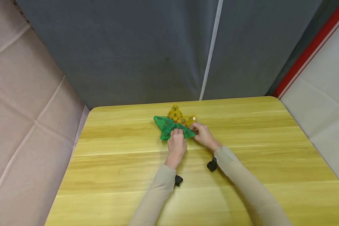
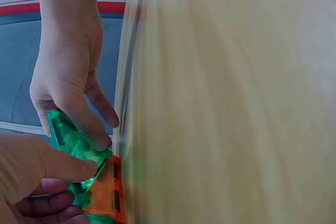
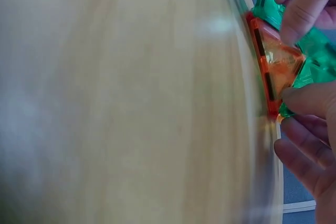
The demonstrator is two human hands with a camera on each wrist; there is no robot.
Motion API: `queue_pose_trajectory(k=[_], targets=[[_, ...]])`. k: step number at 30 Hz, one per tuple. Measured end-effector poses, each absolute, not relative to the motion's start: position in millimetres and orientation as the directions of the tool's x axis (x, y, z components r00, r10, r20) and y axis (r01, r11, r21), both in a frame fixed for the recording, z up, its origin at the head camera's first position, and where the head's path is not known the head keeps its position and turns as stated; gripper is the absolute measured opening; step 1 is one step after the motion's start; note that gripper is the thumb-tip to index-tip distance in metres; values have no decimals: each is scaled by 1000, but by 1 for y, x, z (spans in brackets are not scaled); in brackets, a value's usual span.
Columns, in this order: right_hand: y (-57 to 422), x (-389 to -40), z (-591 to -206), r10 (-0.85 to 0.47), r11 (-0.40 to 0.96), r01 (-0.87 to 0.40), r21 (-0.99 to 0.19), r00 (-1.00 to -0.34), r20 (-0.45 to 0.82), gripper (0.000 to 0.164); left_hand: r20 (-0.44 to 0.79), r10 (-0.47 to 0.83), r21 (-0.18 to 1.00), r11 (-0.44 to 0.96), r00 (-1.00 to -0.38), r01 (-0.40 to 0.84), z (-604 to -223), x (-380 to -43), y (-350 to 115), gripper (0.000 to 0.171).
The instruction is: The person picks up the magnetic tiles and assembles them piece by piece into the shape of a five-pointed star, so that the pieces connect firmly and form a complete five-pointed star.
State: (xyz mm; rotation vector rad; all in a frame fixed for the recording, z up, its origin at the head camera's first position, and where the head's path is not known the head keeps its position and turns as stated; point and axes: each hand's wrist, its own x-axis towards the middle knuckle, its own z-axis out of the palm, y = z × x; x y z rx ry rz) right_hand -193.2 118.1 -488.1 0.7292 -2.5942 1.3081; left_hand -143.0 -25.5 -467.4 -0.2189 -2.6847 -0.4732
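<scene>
A star of see-through magnetic tiles [image 1: 167, 125] lies on the wooden table, with green points at the left and front and yellow ones at the back and right. A red spot marks its middle. Low on its near side, an orange triangular tile [image 3: 278, 59] shows between green ones. With thumb and curled fingers my left hand [image 1: 177, 143] pinches a green part at the front. My right hand [image 1: 203, 135] pinches the green point at the front right, thumb against the tile [image 2: 71, 135]. The hands hide parts of the green tiles.
The wooden table [image 1: 115, 175] has rounded far corners, and the star sits towards its back. Behind that edge hangs a dark grey curtain [image 1: 124, 56] with a white strip. Pale padded panels [image 1: 31, 103] rise at the left, and a white panel [image 1: 325, 94] with a red border stands right.
</scene>
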Motion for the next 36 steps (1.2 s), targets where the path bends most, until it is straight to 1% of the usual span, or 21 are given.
queue_pose_trajectory(k=[6,11,15,21,24,28,33,36], targets=[[119,-193,-486,-389,556,-474,-683,-874,291,33,367,73,320,926,-927,199,-471,-145,-27,16],[120,-195,-486,-398,567,-484,-667,-869,293,33,299,54,368,915,-953,167,-472,-147,-29,11],[119,-195,-485,-407,584,-498,-641,-863,299,32,262,41,378,915,-964,141,-471,-147,-32,10],[119,-194,-483,-459,583,-560,-589,-825,329,30,243,28,359,926,-970,117,-470,-148,-35,17],[119,-194,-483,-490,595,-587,-549,-806,332,27,231,28,361,926,-972,113,-471,-148,-35,16],[119,-195,-483,-508,617,-595,-515,-801,318,25,202,30,361,927,-979,103,-471,-148,-35,13],[119,-195,-484,-498,620,-577,-532,-813,301,24,186,23,368,925,-982,91,-470,-149,-35,13],[120,-195,-485,-488,615,-563,-552,-822,294,25,193,36,393,913,-981,110,-470,-148,-37,10]])
